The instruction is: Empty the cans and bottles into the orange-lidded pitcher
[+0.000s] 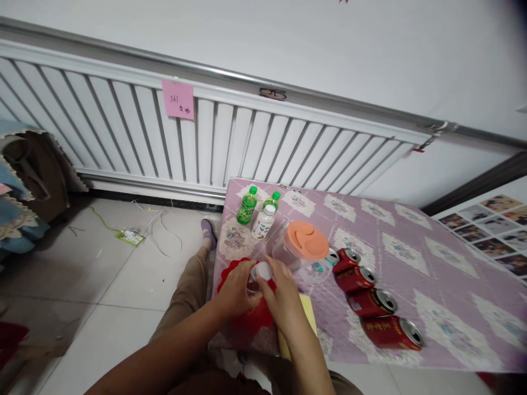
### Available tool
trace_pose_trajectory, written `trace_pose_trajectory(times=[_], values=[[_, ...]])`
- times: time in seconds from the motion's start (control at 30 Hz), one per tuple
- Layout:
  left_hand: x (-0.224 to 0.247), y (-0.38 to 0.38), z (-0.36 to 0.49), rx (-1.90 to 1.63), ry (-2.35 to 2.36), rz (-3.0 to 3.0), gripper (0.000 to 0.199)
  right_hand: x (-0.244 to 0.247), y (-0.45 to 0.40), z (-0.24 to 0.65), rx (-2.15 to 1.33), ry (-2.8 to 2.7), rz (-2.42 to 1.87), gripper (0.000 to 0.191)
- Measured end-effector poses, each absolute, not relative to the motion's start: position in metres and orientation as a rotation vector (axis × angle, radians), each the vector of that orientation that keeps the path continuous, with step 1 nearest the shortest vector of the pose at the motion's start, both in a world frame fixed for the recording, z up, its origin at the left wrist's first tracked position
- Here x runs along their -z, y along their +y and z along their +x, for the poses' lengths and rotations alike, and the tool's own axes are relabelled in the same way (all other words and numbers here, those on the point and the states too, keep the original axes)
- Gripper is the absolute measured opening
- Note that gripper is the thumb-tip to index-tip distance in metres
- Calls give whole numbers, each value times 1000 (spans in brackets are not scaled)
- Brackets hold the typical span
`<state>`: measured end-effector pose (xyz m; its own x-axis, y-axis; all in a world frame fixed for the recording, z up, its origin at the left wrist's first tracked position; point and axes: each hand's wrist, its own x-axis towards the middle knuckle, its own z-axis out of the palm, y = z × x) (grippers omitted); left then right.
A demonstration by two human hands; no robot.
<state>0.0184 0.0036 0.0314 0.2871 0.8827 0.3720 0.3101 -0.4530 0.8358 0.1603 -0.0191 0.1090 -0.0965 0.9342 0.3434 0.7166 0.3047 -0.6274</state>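
A small clear bottle with a white cap (264, 271) is between my hands, above a red scalloped mat (260, 322). My left hand (236, 289) is closed around the bottle's body, most of which the fingers hide. The thumb and fingers of my right hand (283, 286) close about the white cap from the right side. Just beyond my hands stand a white bottle with a printed label (263, 223) and two green drink bottles, one at the left (247, 207) and one partly hidden behind the white bottle (272, 201). A clear jug with an orange lid (307, 240) is close to my right hand.
Several red cans (392, 332) lie in a row at the right on the flowered purple tablecloth (415, 285). A yellow cloth or pad (308, 310) is partly under my right forearm. A white radiator (284, 142) runs behind the table. A power strip (130, 237) lies on the floor.
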Motion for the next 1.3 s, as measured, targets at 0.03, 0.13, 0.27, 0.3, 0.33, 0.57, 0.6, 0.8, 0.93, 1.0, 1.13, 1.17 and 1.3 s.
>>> trace_pose_trajectory(times=[0.03, 0.13, 0.27, 0.3, 0.33, 0.57, 0.6, 0.8, 0.93, 1.0, 1.13, 1.17, 1.3], values=[[-32, 4, 18, -1138, 1066, 1916, 65, -108, -18, 159, -387, -1882, -1476, 42], [-34, 4, 17, -1109, 1057, 1921, 64, -105, -17, 157, -395, -1904, -1489, 38], [-32, 5, 17, -1114, 1052, 1937, 66, -106, -15, 158, -422, -1926, -1501, 38], [-31, 5, 17, -1121, 1055, 1939, 66, -107, -14, 159, -427, -1936, -1507, 38], [-30, 5, 17, -1129, 1057, 1938, 66, -108, -13, 159, -429, -1947, -1515, 38], [-28, 5, 19, -1155, 1052, 1945, 65, -119, -11, 153, -373, -1943, -1683, 35], [-28, 5, 19, -1156, 1056, 1942, 65, -119, -11, 151, -359, -1916, -1720, 35], [-30, 5, 19, -1130, 1051, 1937, 60, -116, -15, 143, -316, -1749, -1844, 33], [-30, 5, 18, -1148, 1033, 1944, 62, -111, -16, 141, -381, -1653, -1850, 39], [-29, 5, 17, -1147, 1029, 1944, 61, -108, -17, 143, -475, -1589, -1791, 55], [-28, 5, 18, -1158, 1021, 1934, 65, -102, -21, 150, -735, -1490, -1593, 61], [-28, 4, 18, -1164, 1024, 1929, 66, -101, -22, 151, -785, -1478, -1549, 54], [-27, 3, 19, -1186, 1033, 1924, 66, -101, -23, 151, -839, -1399, -1492, 39]])
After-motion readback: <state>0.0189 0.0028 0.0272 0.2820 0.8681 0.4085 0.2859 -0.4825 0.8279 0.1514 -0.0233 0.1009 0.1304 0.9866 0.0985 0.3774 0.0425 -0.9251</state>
